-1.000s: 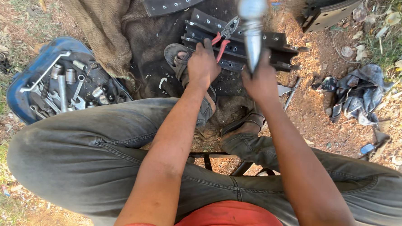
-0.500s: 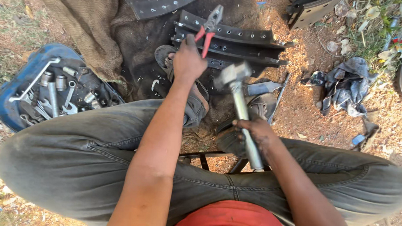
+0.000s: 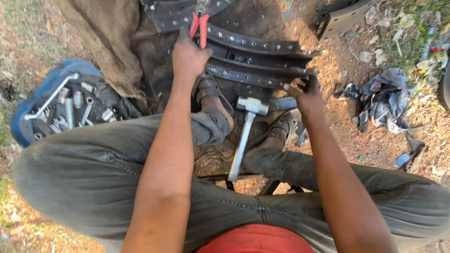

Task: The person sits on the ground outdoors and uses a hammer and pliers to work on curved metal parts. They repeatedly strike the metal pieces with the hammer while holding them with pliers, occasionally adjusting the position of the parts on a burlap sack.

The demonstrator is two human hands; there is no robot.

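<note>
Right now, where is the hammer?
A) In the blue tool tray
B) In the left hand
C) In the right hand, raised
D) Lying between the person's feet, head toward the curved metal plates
D: the hammer lies untouched between the sandalled feet, its head toward the curved perforated metal plates, while the right hand grips the plates' right end and the left hand rests on them by the red-handled pliers.

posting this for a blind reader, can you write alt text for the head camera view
Seen from above, a seated person's left hand and right hand grip a curved black metal plate with holes, on the dirt ahead. A hammer rests between the sandalled feet, red-handled pliers lie by the left hand, and a blue tray of wrenches sits to the left.
</note>
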